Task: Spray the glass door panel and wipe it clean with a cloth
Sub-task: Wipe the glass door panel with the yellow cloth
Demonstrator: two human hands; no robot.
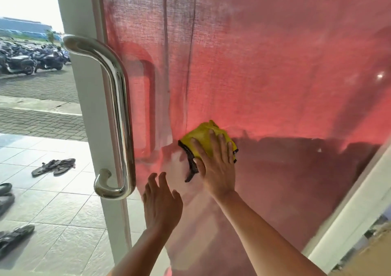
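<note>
Doorway of a tiled porch, glass door panel (275,85) filling most of my view, red curtain (232,53) hanging behind the glass. Nearest to me: left hand (161,201) raised low before the panel, fingers spread wide and empty; I cannot tell whether the fingertips touch the glass. Just above and right of it, right hand (215,165) pressed flat, fingers splayed over a bunched yellow cloth (203,136) with a dark edge, pinning it against the glass roughly mid-panel, to the right of the handle's lower end. No spray bottle or other container in my view. Left of the hands, chrome pull handle (116,110) fixed on the white door frame (84,85). Beyond the frame, pale floor tiles (53,201) carrying a pair of dark sandals (54,166), more footwear (12,239) at the left edge. Farther out, brick paving, then a row of parked motorbikes (27,57) under a bright sky.
</note>
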